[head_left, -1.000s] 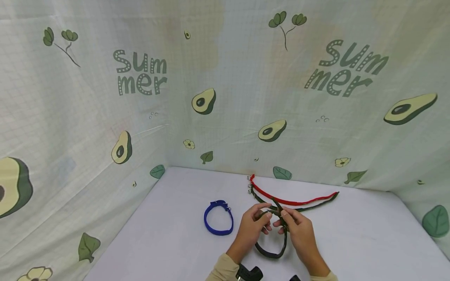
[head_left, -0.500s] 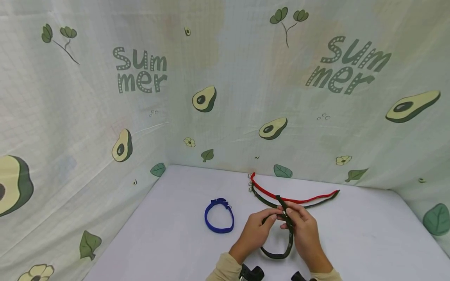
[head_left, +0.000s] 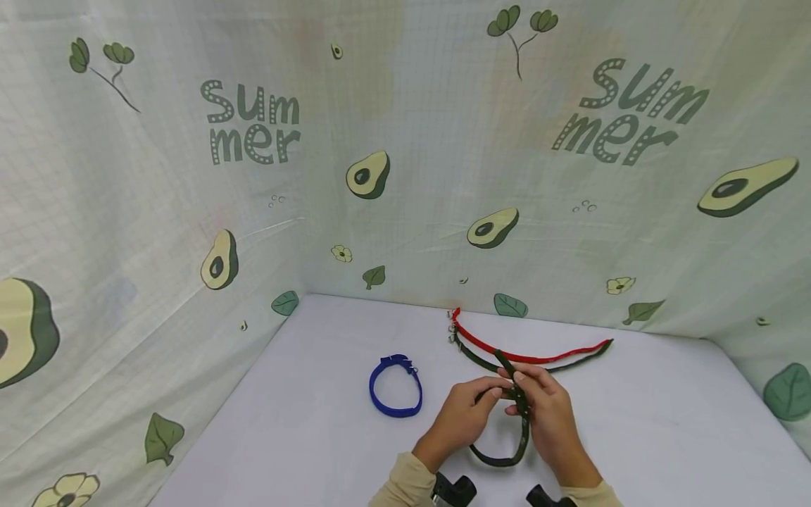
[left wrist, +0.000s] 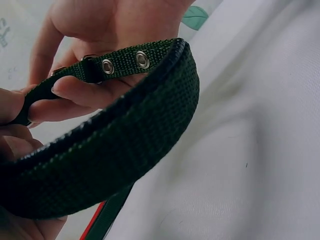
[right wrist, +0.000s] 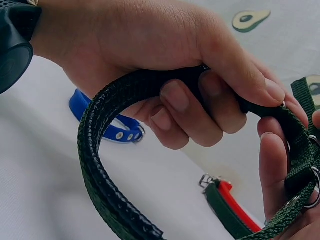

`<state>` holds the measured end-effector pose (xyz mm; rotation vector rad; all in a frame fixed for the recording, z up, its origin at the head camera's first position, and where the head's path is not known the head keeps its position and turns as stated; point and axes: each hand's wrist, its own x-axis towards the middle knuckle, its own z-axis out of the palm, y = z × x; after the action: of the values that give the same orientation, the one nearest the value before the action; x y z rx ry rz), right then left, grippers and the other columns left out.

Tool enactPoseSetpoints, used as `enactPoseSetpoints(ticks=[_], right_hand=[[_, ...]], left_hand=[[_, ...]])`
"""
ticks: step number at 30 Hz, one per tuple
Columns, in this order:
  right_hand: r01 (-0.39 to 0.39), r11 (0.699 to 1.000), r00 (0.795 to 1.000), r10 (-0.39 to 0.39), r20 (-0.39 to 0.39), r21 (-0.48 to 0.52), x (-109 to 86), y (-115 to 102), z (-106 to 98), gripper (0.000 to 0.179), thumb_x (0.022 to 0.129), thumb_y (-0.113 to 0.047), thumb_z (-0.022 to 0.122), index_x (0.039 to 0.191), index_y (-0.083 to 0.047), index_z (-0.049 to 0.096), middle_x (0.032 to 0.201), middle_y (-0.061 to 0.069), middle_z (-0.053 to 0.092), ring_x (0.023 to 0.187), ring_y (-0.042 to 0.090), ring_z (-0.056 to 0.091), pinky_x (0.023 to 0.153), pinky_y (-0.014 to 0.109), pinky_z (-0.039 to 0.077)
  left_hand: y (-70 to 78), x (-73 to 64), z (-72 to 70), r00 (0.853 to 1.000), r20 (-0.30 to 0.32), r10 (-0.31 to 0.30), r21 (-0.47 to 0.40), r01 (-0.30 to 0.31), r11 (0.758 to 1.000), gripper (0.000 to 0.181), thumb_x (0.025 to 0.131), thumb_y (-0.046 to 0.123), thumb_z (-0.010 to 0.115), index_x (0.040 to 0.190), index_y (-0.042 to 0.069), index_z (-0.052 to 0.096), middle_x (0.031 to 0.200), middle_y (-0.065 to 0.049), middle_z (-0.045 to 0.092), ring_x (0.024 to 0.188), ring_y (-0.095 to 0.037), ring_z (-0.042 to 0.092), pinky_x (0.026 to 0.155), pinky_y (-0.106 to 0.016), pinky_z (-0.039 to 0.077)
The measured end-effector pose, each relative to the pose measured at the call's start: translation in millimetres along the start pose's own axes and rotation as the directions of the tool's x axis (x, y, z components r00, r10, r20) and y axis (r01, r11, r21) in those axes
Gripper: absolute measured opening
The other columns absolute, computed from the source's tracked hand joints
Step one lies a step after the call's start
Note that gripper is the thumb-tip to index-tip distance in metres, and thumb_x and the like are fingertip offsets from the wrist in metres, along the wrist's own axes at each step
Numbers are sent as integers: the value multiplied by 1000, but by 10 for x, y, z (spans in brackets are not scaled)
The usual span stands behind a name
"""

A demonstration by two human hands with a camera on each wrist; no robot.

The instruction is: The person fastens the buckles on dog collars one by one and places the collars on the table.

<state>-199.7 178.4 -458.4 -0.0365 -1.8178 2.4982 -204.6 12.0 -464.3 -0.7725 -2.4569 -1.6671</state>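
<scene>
A dark green webbing collar (head_left: 500,462), bent into a loop, is held between both hands above the table. My left hand (head_left: 457,415) grips one side of the strap (right wrist: 89,160), its fingers curled round it and thumb pressing on top. On the other side, my right hand (head_left: 552,419) pinches the strap near its metal ring (right wrist: 314,187). The strap's free end (head_left: 500,358) sticks up past the right fingers. Metal eyelets (left wrist: 142,59) show along the strap in the left wrist view. The fingers partly hide the buckle area.
A blue collar (head_left: 395,412), fastened in a loop, lies left of the hands. Behind them a red collar (head_left: 535,360) and another green collar (head_left: 470,358) stretch side by side on the white table (head_left: 304,422). A printed curtain (head_left: 412,176) hangs along the back and left.
Both hands have shifted slightly right with the collar, and their fingertips have come closer together at the buckle area. The collar loop has turned a little. Over the last half second little differs.
</scene>
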Motion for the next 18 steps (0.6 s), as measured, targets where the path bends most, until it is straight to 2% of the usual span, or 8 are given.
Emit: enactPoseSetpoints(ticks=[5, 10, 14, 18], right_hand=[[-27, 1000, 999, 27, -20, 14, -14, -18, 27, 13, 100, -16, 64, 104, -4, 62, 105, 9, 74, 76, 22, 73, 59, 30, 57], [-51, 998, 999, 51, -3, 22, -21, -34, 30, 21, 104, -20, 57, 107, -1, 66, 103, 7, 75, 81, 19, 71, 62, 30, 57], [-3, 998, 998, -2, 65, 70, -20, -33, 7, 31, 107, -11, 41, 112, 2, 68, 105, 8, 74, 85, 21, 71, 64, 33, 58], [54, 993, 989, -68, 130, 107, -12, -22, -2, 39, 101, 2, 30, 116, 10, 66, 105, 10, 71, 86, 24, 72, 67, 35, 58]], left_hand=[[3, 7, 9, 1000, 2, 7, 24, -7, 1000, 28, 106, 27, 51, 122, 17, 72, 114, 11, 71, 106, 0, 60, 86, -22, 49], [-5, 7, 5, 1000, 2, -25, 15, 25, 1000, 28, 106, 30, 50, 121, 19, 72, 120, 12, 68, 99, 0, 58, 82, -22, 48], [-17, 8, 0, 999, -16, -44, -6, 44, 999, 28, 107, 31, 50, 120, 22, 72, 120, 12, 67, 96, -2, 57, 81, -23, 47], [-36, 16, 1, 998, -47, -52, -24, 51, 998, 26, 106, 29, 51, 118, 22, 72, 115, 12, 69, 101, -2, 60, 85, -26, 49]])
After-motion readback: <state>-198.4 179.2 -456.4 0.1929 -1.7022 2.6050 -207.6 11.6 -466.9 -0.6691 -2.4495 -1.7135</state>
